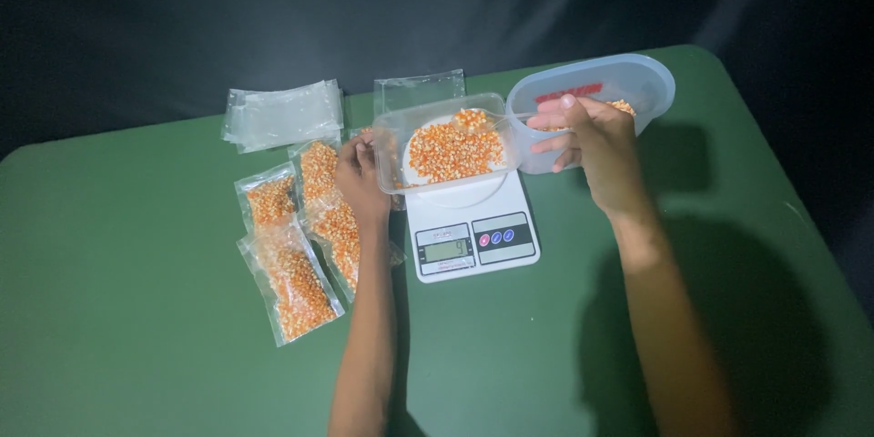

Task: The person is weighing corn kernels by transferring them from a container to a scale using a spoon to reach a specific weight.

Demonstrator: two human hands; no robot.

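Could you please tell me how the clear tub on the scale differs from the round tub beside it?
The clear tub sits on the white scale, steadied by the left hand; the round tub stands on the green table, behind the right hand. The clear tub is boxy and shallow, its kernels spread in plain view; the round tub is deeper with a bluish tint, its kernels mostly hidden. Both are open plastic tubs holding orange corn kernels.

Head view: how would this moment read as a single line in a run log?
left hand: steadies clear tray of corn kernels on kitchen scale | right hand: holds spoon of kernels over tray | filled bags left
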